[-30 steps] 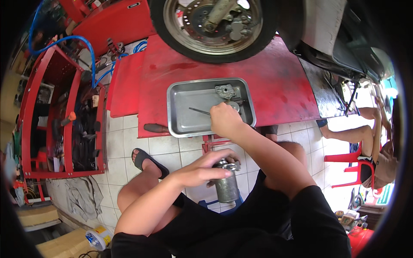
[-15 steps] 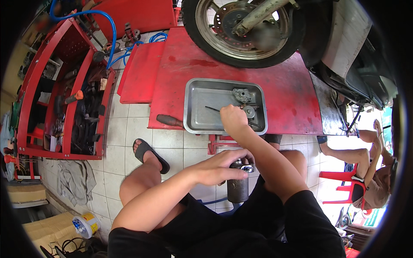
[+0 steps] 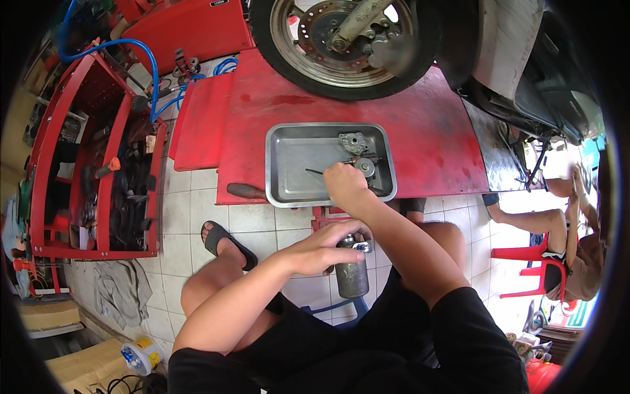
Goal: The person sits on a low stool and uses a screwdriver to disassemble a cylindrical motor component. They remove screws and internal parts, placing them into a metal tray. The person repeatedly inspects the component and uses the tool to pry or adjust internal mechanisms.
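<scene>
My left hand (image 3: 325,246) is wrapped round the top of a dark grey metal canister (image 3: 353,279) with a shiny fitting at its neck, held upright above my lap. My right hand (image 3: 344,184) reaches into a shallow metal tray (image 3: 292,157), its fingers curled and mostly hidden by the back of the hand. What they grip, if anything, cannot be seen. Beside those fingers lies a grey metal part with a round cap (image 3: 363,167). Another metal casting (image 3: 353,142) sits behind it. From the hand's left side a thin dark rod (image 3: 314,171) sticks out.
The tray rests on a red lift table (image 3: 433,144) at its near edge, with a dark handle (image 3: 246,191) to its left. A motorcycle wheel (image 3: 341,85) stands behind. On the left is a red tool rack (image 3: 98,226); at right, a person sits near a red stool (image 3: 525,255).
The whole view has shifted slightly, so the tray and wheel appear farther left. Both hands keep nearly the same places relative to the tray and the canister.
</scene>
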The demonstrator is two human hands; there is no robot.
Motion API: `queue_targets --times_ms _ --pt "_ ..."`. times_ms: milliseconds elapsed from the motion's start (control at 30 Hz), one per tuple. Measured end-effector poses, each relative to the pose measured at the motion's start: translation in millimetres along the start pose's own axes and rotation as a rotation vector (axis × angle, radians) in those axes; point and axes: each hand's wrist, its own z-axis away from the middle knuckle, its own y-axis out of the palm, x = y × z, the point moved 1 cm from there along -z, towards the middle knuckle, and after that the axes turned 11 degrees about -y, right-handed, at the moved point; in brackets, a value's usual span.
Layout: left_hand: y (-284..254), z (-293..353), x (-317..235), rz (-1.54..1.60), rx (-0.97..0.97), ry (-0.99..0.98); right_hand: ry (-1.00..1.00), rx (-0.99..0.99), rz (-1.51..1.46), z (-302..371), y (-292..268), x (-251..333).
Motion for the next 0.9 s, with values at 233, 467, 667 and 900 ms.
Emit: queue_targets --times_ms 233,467,667,900 --pt "1 -1 -6 0.001 0.024 -0.035 0.024 0.001 -0.005 5 -9 -3" --pt "2 0 -9 -0.013 0.000 -0.055 -0.199 -0.170 -0.809 21 -45 -31" --pt "-6 -2 -6 0.028 -0.049 -0.019 -0.086 -0.209 -1.349 52 -75 -52" --pt "-18 -8 -4 -0.055 -0.169 0.090 -0.249 -0.363 -1.268 85 -77 -58"
